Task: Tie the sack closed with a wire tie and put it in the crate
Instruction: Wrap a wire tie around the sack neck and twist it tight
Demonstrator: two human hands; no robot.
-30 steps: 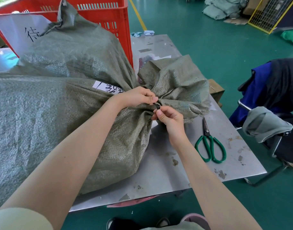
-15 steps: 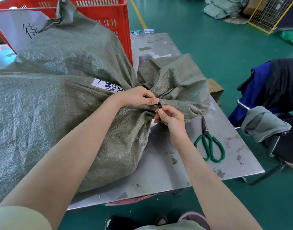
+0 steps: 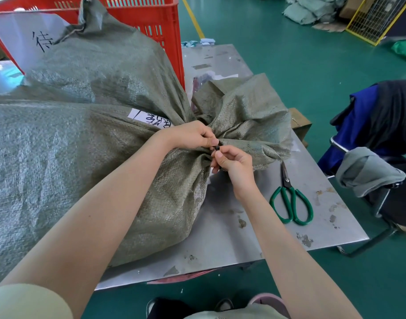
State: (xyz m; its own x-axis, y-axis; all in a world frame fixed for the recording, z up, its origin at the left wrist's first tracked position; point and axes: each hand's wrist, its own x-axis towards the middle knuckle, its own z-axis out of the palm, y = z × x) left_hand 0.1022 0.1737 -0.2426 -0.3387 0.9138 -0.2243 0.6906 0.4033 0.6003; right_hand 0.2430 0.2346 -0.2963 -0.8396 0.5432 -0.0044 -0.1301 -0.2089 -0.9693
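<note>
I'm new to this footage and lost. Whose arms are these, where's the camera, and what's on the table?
No machine here: a person works bare-handed, and the one camera sits on their head, looking down over both forearms. A big grey-green woven sack lies on a metal table, in front of a red crate. The left hand bunches the sack's neck; the right hand pinches a small black wire tie at that neck. Green-handled scissors lie to the right.

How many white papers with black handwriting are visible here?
2. A large sheet stands against the red crate, top left; a small label sits on the sack, just behind the left hand. Others may be hidden.
</note>
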